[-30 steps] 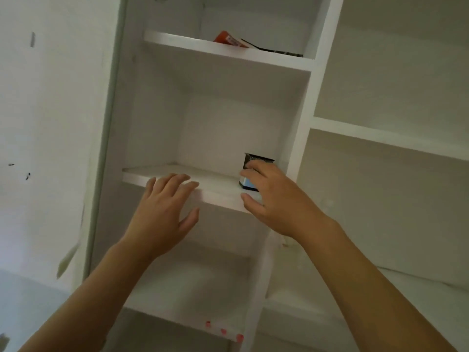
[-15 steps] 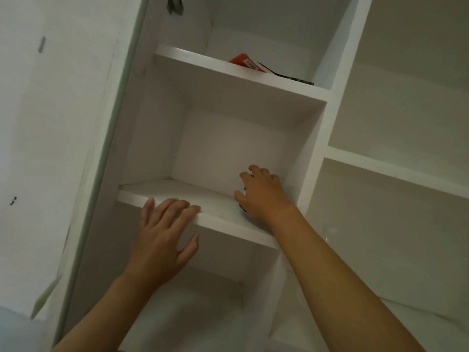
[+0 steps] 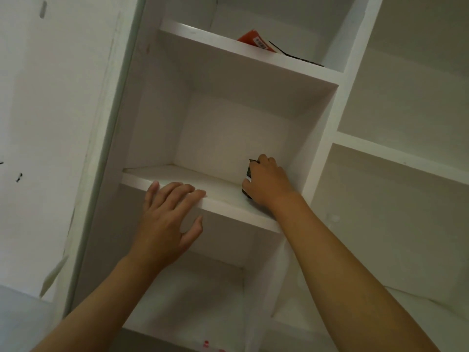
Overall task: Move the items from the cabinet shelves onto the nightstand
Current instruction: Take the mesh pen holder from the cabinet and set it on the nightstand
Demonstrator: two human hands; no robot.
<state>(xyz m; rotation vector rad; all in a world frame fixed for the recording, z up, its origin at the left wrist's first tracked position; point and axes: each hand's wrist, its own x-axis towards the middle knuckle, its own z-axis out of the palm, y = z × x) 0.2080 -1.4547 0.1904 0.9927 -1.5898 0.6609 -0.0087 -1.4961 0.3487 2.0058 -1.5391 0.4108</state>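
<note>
A small dark box with a white band (image 3: 248, 174) stands at the right end of the middle shelf (image 3: 223, 204) of a white cabinet. My right hand (image 3: 266, 185) is wrapped around it and hides most of it. My left hand (image 3: 167, 219) rests with spread fingers on the front edge of the same shelf, holding nothing. On the shelf above (image 3: 243, 59) lie a red packet with a barcode (image 3: 256, 40) and a flat dark item (image 3: 297, 58) beside it. The nightstand is out of view.
A vertical white divider (image 3: 327, 138) stands just right of my right hand. Further right are more white shelves (image 3: 401, 156). A white wall (image 3: 50, 123) runs along the left. A lower compartment (image 3: 190, 295) opens beneath my left hand.
The view tilted upward, so the shelves sit lower in frame. My right hand went deeper onto the middle shelf and closed around the dark box. My left hand settled on the shelf edge.
</note>
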